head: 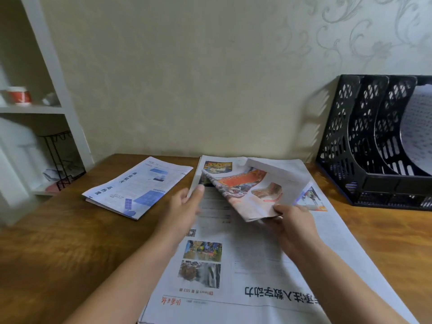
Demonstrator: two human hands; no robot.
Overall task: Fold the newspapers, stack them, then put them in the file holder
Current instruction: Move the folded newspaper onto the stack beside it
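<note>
1. Pinching the near edge of a lifted newspaper flap [252,190], our right hand [295,226] has thumb on top and fingers underneath; our left hand [184,203] lies relaxed with straight fingers on the open newspaper [233,258], holding nothing.
2. From the head camera, the flap rises toward 12 o'clock from the right hand, which is the nearer one. We judge the fold runs across the sheet's long axis, which stretches from 6 to 12 o'clock.
3. The file holder [364,141] stands at 2 o'clock, well apart, with paper in its far slot.
4. We count two newspapers: the open one and a folded newspaper [138,185] at 10 o'clock on the table [58,253]; one holder, three slots showing.
</note>
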